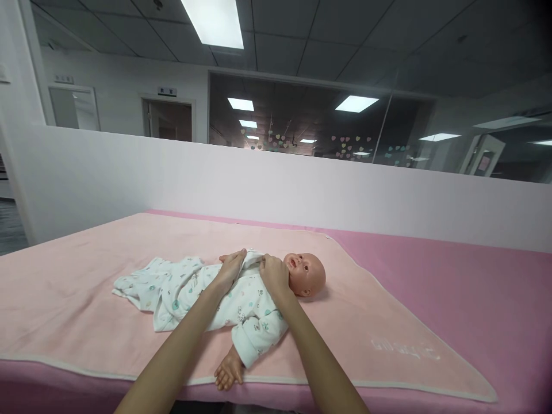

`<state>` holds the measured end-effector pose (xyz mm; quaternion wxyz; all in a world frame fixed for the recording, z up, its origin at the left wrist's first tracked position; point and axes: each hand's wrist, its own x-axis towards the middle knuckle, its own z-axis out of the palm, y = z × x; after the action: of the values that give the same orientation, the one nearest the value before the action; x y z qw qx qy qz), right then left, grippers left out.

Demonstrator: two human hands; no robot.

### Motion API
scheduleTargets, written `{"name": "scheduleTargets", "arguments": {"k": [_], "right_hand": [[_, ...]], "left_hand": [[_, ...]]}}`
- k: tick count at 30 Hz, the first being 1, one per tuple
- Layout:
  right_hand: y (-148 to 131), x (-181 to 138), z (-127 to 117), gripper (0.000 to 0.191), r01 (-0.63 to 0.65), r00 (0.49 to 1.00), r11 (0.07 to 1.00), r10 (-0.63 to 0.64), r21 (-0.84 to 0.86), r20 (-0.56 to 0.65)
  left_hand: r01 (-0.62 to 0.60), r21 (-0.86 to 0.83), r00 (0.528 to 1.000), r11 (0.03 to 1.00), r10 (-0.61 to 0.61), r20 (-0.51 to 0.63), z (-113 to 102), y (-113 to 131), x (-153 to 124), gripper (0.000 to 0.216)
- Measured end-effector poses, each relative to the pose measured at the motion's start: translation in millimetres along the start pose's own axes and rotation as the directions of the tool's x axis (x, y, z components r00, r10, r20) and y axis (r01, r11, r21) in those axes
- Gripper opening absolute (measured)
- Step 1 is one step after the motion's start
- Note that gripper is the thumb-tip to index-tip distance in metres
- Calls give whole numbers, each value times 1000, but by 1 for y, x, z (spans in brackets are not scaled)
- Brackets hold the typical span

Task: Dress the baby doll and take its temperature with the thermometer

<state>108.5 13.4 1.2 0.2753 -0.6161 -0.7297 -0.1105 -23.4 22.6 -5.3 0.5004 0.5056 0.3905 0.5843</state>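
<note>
A baby doll [305, 273] lies on its back on a light pink blanket [86, 270], head to the right. It wears a white patterned romper [202, 296]; one bare doll hand [227, 371] sticks out of the near sleeve. My left hand [230, 269] rests on the doll's chest with fingers curled on the romper's cloth. Just to its right, my right hand [273, 275] grips the romper at the doll's neck, beside the chin.
The blanket covers a darker pink padded table [474, 287], whose bare part runs to the right. A white partition wall [259, 184] stands right behind the table. Glass office walls and ceiling lights lie beyond it.
</note>
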Motion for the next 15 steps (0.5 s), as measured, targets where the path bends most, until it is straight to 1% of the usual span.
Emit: {"name": "scheduleTargets", "arguments": {"k": [4,7,9,10,12,13,15], "right_hand": [[1,-1,3,20,-37,999,999,38,30,-29],[3,0,4,22,-33,999,997,35,68,-27],[5,0,3,24,-16,999,991,22,132,-44],[6,1,0,25,-2,997,983,16,181,-77],[10,2,-7,23,43,980,953,18,300,-200],[12,2,-13,22,67,959,930,40,362,-280],[18,3,-25,20,109,894,871,125,479,-431]], "left_hand": [[-23,46,1000,999,23,8,0,2,-3,48],[-42,84,999,996,43,-3,-1,2,-3,49],[-72,110,997,991,75,-20,-1,1,-2,47],[-86,129,996,988,90,-25,-1,1,-2,46],[-102,186,995,977,105,-5,0,2,-3,43],[-109,223,994,969,105,29,1,3,-4,42],[-140,309,985,941,100,144,4,6,-7,39]]}}
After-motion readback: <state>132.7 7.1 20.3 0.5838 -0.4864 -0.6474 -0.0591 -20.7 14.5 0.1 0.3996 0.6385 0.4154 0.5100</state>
